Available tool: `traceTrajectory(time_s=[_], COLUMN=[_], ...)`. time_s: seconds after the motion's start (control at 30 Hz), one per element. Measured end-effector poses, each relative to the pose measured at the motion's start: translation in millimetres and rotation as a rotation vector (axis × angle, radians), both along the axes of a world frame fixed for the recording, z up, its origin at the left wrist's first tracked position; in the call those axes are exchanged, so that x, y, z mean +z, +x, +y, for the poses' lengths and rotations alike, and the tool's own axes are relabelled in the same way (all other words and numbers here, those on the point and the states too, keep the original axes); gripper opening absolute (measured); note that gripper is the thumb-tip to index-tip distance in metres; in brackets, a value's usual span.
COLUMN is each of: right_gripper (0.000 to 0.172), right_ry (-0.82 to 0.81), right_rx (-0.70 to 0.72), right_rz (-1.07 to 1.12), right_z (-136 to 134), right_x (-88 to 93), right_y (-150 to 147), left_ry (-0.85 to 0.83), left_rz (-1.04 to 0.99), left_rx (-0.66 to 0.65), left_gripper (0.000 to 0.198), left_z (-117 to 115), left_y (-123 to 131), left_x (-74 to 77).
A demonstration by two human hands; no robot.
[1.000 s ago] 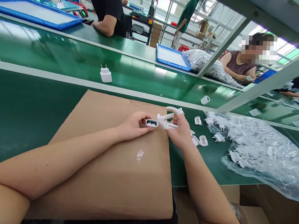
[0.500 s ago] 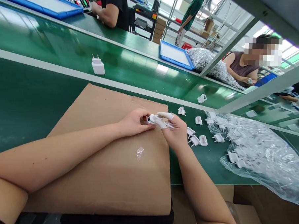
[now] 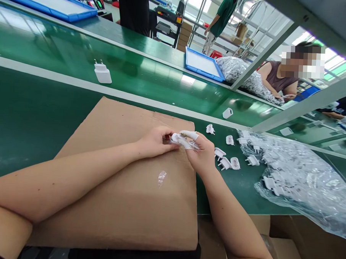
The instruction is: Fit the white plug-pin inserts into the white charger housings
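My left hand (image 3: 155, 142) is closed around a small white charger housing (image 3: 175, 138), just above the cardboard sheet (image 3: 124, 200). Against it, from the right, my right hand (image 3: 200, 150) presses with white-covered fingertips; it pinches a white plug piece (image 3: 193, 144), mostly hidden by the fingers. Several loose white plug pieces (image 3: 224, 163) with pins lie on the green table to the right of my right hand. Beyond them, a clear plastic bag (image 3: 308, 181) spills more of the same pieces.
A white charger with two pins (image 3: 103, 73) and a white housing (image 3: 227, 113) lie on the green conveyor belt (image 3: 152, 79) ahead. Blue-rimmed trays (image 3: 204, 65) stand across it. A slanted metal post (image 3: 265, 55) rises at the right. Other people work on the far side.
The charger and the housing on the belt have shifted left. My hands stay together, the right one slightly further left. Across the belt, a person in black has turned and their forearm is withdrawn.
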State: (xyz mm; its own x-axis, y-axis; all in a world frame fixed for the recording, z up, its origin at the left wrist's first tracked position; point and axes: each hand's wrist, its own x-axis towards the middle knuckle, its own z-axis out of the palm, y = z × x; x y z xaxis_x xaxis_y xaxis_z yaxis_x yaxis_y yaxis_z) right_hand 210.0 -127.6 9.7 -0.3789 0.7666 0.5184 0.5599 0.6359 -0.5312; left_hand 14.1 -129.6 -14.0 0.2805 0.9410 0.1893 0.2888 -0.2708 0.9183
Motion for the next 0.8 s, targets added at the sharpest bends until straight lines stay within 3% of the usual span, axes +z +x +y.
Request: traceTrajectory(time_s=[0.23,0.33,0.53,0.8], right_gripper=[0.033,0.036,0.032,0.031], right_ry=[0.005,0.058,0.101,0.014], right_rx=[-0.041,-0.076,-0.102,-0.021], right_rz=[-0.155,-0.254,-0.342,-0.242], right_z=[-2,-3,0,12], right_x=[3.7,5.5,2.6,1.4], right_y=[-2,-2,-2,1], left_ry=[0.008,0.091,0.505,0.637], left_rz=[-0.004,0.035,0.436,0.759], left_rx=[0.003,-0.003,0.011,0.126], left_gripper=[0.036,0.036,0.031,0.044], left_z=[1,0,-1,-1], left_y=[-1,-1,1,2], left_x=[-2.1,-4.0,-6.4,-11.0])
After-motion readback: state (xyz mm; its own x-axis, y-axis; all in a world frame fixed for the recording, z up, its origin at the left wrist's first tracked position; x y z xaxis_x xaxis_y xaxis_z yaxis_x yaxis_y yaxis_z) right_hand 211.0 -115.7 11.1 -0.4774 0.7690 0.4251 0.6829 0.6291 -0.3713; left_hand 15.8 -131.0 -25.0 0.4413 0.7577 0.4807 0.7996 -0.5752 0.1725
